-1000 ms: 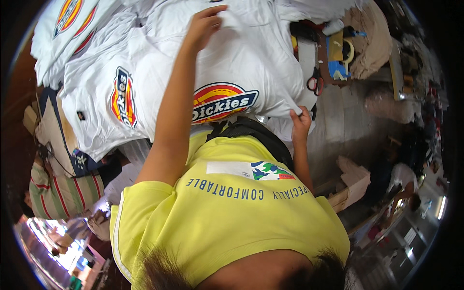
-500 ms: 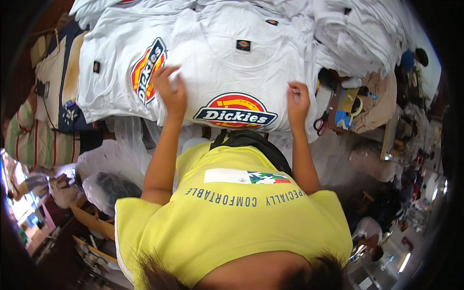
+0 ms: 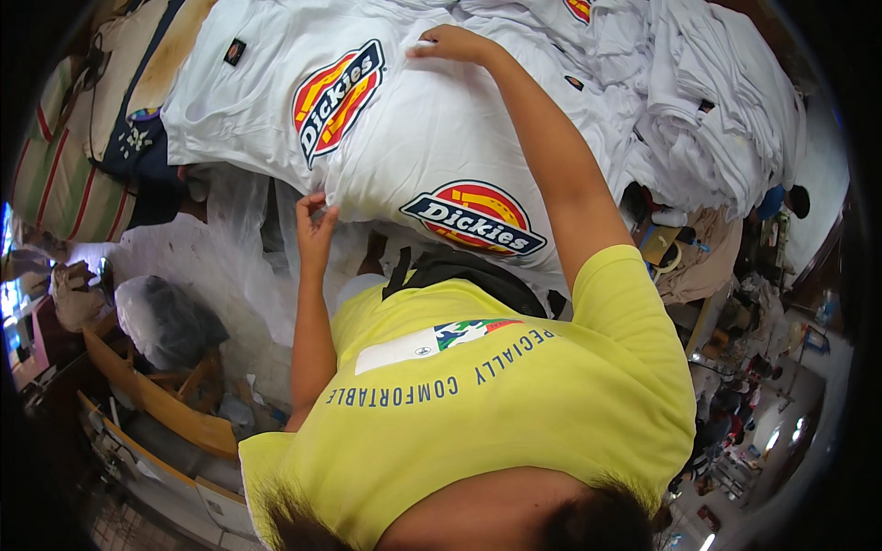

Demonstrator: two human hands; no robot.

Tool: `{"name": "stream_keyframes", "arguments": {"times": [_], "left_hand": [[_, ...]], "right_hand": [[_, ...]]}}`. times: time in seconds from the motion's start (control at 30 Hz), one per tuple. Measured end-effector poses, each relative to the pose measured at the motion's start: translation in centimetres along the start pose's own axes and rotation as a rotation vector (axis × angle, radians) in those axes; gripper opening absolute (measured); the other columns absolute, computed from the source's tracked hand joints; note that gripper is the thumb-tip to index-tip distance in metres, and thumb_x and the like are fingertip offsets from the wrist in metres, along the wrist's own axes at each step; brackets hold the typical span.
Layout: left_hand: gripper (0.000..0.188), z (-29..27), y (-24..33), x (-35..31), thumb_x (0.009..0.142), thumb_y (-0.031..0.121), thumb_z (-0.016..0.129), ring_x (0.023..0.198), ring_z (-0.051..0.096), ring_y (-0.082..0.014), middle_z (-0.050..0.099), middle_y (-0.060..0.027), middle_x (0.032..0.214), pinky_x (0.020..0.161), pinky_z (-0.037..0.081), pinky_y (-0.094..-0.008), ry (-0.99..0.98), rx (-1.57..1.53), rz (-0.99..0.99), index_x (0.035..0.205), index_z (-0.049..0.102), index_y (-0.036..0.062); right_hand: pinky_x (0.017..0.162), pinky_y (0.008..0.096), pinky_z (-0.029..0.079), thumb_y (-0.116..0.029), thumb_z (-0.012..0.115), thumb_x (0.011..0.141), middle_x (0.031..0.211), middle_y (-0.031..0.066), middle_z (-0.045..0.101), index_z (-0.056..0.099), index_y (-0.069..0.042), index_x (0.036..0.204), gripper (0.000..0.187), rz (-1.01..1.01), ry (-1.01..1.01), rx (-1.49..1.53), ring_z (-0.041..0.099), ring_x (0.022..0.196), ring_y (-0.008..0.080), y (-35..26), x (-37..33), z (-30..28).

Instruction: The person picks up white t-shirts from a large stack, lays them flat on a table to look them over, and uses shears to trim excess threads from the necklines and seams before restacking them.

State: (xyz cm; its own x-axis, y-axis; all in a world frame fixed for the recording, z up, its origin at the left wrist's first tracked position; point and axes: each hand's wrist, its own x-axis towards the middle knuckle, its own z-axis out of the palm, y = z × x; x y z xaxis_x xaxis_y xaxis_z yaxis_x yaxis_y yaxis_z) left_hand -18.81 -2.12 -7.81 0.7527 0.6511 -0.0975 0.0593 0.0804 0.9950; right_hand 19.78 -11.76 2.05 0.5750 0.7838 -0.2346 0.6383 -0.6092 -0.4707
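A white T-shirt (image 3: pixel 441 138) with a red, yellow and navy printed emblem lies spread in front of me. Stretched across it, my right arm reaches far, and my right hand (image 3: pixel 459 44) pinches the cloth near its far left shoulder. At the near left hem, my left hand (image 3: pixel 315 225) has thumb and fingers closed on the shirt's edge. A second white T-shirt (image 3: pixel 262 106) with the same emblem, tilted, lies to the left. My right arm hides the front shirt's collar and right side.
Rumpled white T-shirts (image 3: pixel 712 101) are heaped at the far right. Beyond my right elbow are brown cloth (image 3: pixel 707 262) and a tape roll (image 3: pixel 669 257). Striped cloth (image 3: pixel 87 188) lies left. A dark bundle in clear plastic (image 3: pixel 170 317) and wooden furniture (image 3: pixel 161 395) stand lower left.
My right hand has swung far and left across the shirt and taken hold of it. My left hand has come down to the near hem and closed there. The view has shifted.
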Motion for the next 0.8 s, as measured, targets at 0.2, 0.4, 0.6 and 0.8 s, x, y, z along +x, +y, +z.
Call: {"name": "stream_keyframes", "arguments": {"times": [0.2,0.4,0.6,0.8], "left_hand": [[0.022,0.1,-1.8,1.2,0.078,0.009,0.067,0.092,0.049,-0.0154,0.051,-0.0059,0.094,0.081,0.04,-0.0273,0.018,0.182,0.106,0.087,0.048,0.0041],[0.019,1.0,-0.6,-0.2,0.076,0.002,0.066,0.076,0.053,-0.015,0.053,-0.0058,0.083,0.074,0.044,-0.027,0.144,0.071,0.11,0.083,0.048,0.0039],[0.025,1.2,-0.2,-4.4,0.069,-0.006,0.063,0.071,0.055,-0.016,0.054,-0.0064,0.081,0.066,0.045,-0.0266,-0.05,0.544,0.431,0.087,0.051,0.0047],[0.032,1.9,-0.2,-4.8,0.06,-0.007,0.062,0.068,0.051,-0.0261,0.05,-0.0079,0.074,0.06,0.042,-0.0351,-0.217,0.647,0.613,0.086,0.053,0.0075]], "right_hand": [[0.082,0.0278,0.04,-0.029,0.07,0.07,0.092,0.0067,0.063,0.065,-0.002,0.096,0.038,0.049,0.171,0.28,0.056,0.089,0.0183,1.7,-0.4,-0.5],[0.08,0.0266,0.041,-0.014,0.063,0.072,0.088,0.0038,0.063,0.067,-0.007,0.087,0.017,-0.147,0.447,0.653,0.057,0.091,0.0153,1.4,-5.2,0.5],[0.085,0.0241,0.039,0.008,0.053,0.065,0.096,0.0043,0.054,0.065,-0.003,0.077,0.021,-0.225,0.604,0.712,0.052,0.093,0.0141,6.4,-13.2,3.0],[0.084,0.0222,0.037,0.014,0.049,0.062,0.095,0.0035,0.049,0.065,-0.003,0.071,0.025,-0.185,0.689,0.844,0.049,0.094,0.0128,7.6,-15.2,4.5]]}}
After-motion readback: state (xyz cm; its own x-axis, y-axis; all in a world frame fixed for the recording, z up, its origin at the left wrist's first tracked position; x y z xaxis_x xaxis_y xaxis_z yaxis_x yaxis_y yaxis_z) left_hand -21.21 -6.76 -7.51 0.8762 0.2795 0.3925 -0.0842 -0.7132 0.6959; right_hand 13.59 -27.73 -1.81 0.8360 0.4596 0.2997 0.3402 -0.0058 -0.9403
